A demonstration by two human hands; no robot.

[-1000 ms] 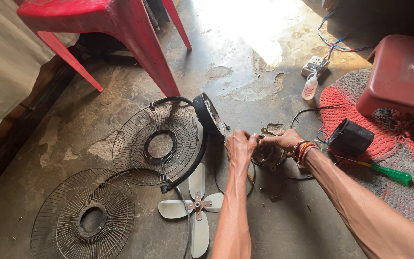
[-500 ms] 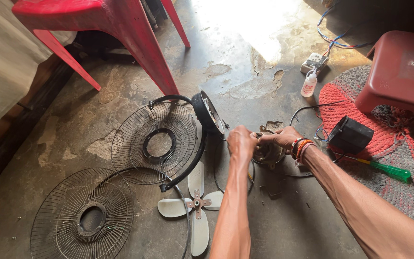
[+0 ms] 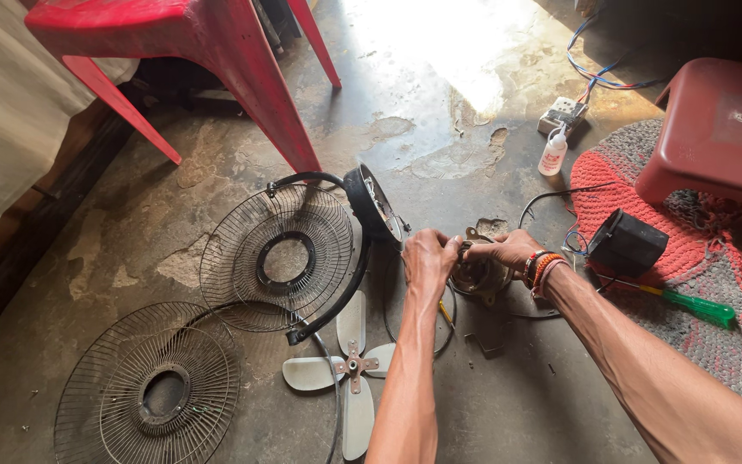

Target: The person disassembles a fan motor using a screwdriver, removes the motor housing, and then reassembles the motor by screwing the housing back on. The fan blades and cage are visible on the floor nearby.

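Stained concrete floor (image 3: 440, 103), sunlit patch, red plastic chair (image 3: 208, 51)

I worked over a bare concrete floor (image 3: 474, 112), stained and cracked, with a bright patch of sun on its far part. On it lay two round wire fan guards, one (image 3: 276, 258) near the middle and one (image 3: 149, 388) closer to me on my left. A white fan blade (image 3: 349, 368) with three paddles lay flat beside them. A black fan housing (image 3: 373, 203) stood tilted on its curved bracket. A red plastic chair (image 3: 208, 51) stood at the far left. To my right a red crocheted mat (image 3: 736, 275) carried a red stool (image 3: 719, 129), a small black box (image 3: 627, 244) and a green-handled screwdriver (image 3: 689, 302). A small white bottle (image 3: 552, 153) stood beside a white socket block (image 3: 565, 112).
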